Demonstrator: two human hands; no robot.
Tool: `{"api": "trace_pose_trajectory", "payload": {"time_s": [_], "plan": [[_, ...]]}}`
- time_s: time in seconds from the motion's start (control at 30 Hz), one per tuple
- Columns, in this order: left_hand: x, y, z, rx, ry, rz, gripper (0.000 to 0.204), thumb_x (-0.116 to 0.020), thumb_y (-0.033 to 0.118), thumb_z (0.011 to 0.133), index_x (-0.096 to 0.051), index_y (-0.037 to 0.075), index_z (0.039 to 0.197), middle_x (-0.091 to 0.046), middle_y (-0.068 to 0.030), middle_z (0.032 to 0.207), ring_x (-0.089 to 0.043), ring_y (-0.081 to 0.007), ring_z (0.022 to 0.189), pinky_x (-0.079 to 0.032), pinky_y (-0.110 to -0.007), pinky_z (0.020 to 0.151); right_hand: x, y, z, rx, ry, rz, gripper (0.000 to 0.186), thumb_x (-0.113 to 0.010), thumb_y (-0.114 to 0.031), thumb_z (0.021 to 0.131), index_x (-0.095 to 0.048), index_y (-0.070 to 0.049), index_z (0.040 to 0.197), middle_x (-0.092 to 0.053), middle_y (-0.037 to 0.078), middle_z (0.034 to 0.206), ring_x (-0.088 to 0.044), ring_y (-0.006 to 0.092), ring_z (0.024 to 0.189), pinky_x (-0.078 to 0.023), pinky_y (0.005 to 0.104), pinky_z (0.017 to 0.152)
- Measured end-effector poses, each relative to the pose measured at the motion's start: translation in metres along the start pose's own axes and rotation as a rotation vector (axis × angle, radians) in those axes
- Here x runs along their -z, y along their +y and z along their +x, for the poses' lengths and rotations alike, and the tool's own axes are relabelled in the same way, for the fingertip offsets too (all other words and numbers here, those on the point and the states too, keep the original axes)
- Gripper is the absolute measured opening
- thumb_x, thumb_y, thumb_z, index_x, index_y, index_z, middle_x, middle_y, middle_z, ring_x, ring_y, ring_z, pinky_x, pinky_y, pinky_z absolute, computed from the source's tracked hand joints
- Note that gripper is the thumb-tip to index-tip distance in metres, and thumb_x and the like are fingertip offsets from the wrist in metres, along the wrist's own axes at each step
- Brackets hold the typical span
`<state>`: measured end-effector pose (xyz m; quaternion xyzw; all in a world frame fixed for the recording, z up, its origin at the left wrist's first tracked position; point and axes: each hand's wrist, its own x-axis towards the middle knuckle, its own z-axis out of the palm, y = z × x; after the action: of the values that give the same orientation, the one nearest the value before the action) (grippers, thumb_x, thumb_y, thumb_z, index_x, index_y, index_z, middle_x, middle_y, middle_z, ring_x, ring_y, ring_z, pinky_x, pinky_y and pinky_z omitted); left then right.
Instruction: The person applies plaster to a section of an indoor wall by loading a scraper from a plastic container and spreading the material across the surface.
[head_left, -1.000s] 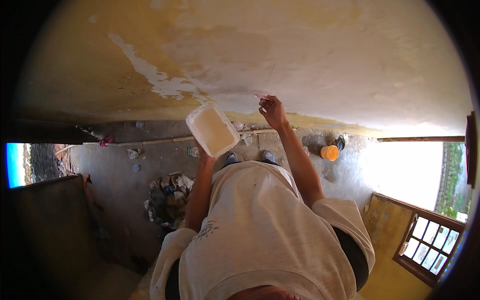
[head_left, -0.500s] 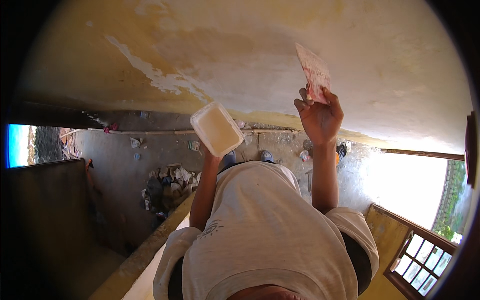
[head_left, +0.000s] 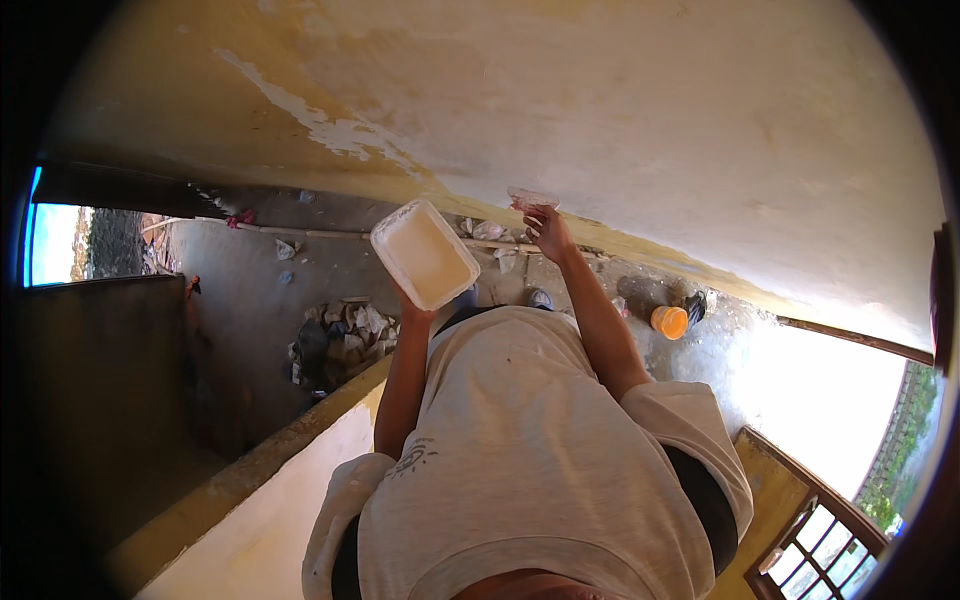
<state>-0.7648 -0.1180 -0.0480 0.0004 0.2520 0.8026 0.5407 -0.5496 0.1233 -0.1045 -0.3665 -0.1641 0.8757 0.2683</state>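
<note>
pinkish flat plate (head_left: 531, 197), pinched in the right hand (head_left: 550, 233), is lower in view and farther left than half a second ago, near the wall (head_left: 650, 120). the left hand (head_left: 414, 312) holds a white tub (head_left: 389, 266) of pale mixture (head_left: 428, 256), fingers hidden beneath. an orange bucket (head_left: 669, 322) sits on the floor (head_left: 240, 265).

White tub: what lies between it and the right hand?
In the head view, the gap from tub to right hand looks bare; beyond it, crumpled litter and a pole show on the floor.
</note>
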Motion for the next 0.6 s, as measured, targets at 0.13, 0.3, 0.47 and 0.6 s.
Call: {"api": "trace_pose_trajectory", "payload": {"time_s": [0.13, 0.3, 0.47, 0.6], "plan": [[0.001, -0.006, -0.006, -0.087, -0.012, 0.030, 0.069, -0.042, 0.061, 0.096, -0.038, 0.015, 0.147, -0.050, -0.0073, 0.143, -0.053, -0.0302, 0.126, -0.045, -0.051, 0.105, -0.047, -0.035, -0.014, 0.119, -0.007, 0.148, 0.022, -0.054, -0.026, 0.096, -0.061, -0.007, 0.104, -0.064, 0.006, 0.095, -0.059, 0.0193, 0.095, -0.047, 0.0342, 0.079], [-0.024, -0.030, -0.012, -0.074, -0.057, 0.020, 0.068, -0.042, 0.061, 0.096, -0.037, 0.016, 0.148, -0.048, -0.0069, 0.145, -0.051, -0.0293, 0.128, -0.045, -0.050, 0.105, -0.121, -0.117, -0.098, 0.127, -0.213, 0.305, 0.022, -0.052, -0.020, 0.097, -0.061, -0.001, 0.103, -0.063, 0.008, 0.090, -0.057, 0.0201, 0.089, -0.047, 0.0326, 0.076], [-0.036, -0.056, -0.010, -0.082, -0.079, 0.000, 0.070, -0.039, 0.063, 0.096, -0.037, 0.016, 0.148, -0.049, -0.0066, 0.144, -0.052, -0.0282, 0.127, -0.047, -0.049, 0.104, -0.172, -0.166, -0.189, 0.200, -0.380, 0.295, 0.022, -0.053, -0.017, 0.095, -0.062, 0.001, 0.103, -0.062, 0.010, 0.088, -0.055, 0.0195, 0.081, -0.044, 0.0309, 0.068], [-0.045, -0.081, -0.008, -0.074, -0.009, 0.073, 0.070, -0.037, 0.064, 0.096, -0.036, 0.016, 0.148, -0.050, -0.0064, 0.142, -0.054, -0.0277, 0.126, -0.048, -0.048, 0.103, -0.141, -0.178, -0.219, 0.228, -0.453, -0.306, 0.023, -0.057, -0.016, 0.090, -0.066, 0.004, 0.086, -0.066, 0.009, 0.080, -0.060, 0.0191, 0.066, -0.047, 0.0331, 0.059]]}}
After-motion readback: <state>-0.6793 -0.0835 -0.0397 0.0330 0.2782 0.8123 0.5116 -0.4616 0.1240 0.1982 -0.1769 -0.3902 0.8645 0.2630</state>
